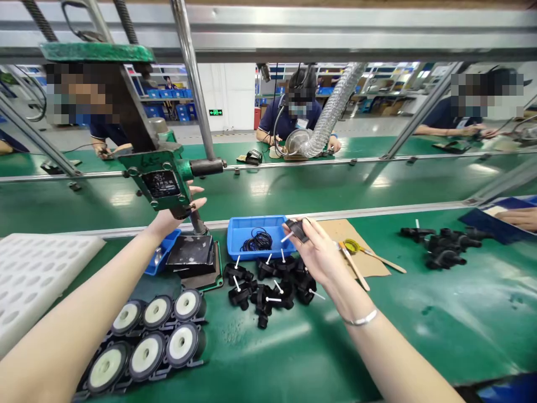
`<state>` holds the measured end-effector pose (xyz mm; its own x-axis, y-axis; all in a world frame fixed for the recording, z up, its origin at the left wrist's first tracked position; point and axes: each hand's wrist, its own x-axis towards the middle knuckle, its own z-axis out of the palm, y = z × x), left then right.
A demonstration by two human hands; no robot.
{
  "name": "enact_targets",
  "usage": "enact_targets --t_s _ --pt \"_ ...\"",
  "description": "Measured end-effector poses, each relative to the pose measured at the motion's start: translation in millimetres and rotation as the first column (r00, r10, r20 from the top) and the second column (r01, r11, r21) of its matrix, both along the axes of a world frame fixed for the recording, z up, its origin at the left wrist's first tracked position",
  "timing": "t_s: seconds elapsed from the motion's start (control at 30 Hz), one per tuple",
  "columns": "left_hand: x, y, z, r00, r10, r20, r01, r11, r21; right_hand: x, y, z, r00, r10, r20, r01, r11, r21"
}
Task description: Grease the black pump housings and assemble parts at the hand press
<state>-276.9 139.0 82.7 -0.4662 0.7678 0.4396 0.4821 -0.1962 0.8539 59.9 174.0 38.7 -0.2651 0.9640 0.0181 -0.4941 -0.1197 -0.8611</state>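
My right hand [316, 249] grips a black plastic fitting [297, 229] with a thin white pin sticking out of it, held up beside the blue tray [232, 246]. Below it lies a pile of similar black fittings [264, 291], most showing white pins. My left hand [170, 221] reaches behind the head of a green hand press [157, 182], its fingers stretched out past the ram. The press hides part of that hand. Under the ram sits a black block [191, 252]. Several round black housings with cream discs [146, 347] stand in rows beneath my left forearm.
Black rings [258, 240] lie in the blue tray. A brush [354, 266] and a yellow-rimmed cup rest on cardboard [339, 229]. More black fittings [447, 243] are at right. A white holed board [37, 274] lies left. Co-workers [289, 115] sit across the bench; another person's hand [518, 217] is far right.
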Motion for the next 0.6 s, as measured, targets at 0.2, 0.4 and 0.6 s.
enact_targets --t_s 0.2,0.4,0.6 --pt "21.1 44.2 -9.4 0.984 0.045 0.170 -0.058 0.996 0.073 37.0 -21.5 -28.8 0.996 -0.086 0.031 0.078 0.978 0.194" --pt "37.9 56.9 -13.0 0.970 0.131 0.202 -0.148 0.987 0.069 44.6 -9.6 -56.8 0.997 -0.073 0.025 0.065 0.964 0.257" --pt "32.3 64.9 -17.4 0.971 0.164 0.172 -0.174 0.984 0.041 48.3 -10.6 -64.7 1.000 -0.009 0.027 0.001 0.963 0.269"
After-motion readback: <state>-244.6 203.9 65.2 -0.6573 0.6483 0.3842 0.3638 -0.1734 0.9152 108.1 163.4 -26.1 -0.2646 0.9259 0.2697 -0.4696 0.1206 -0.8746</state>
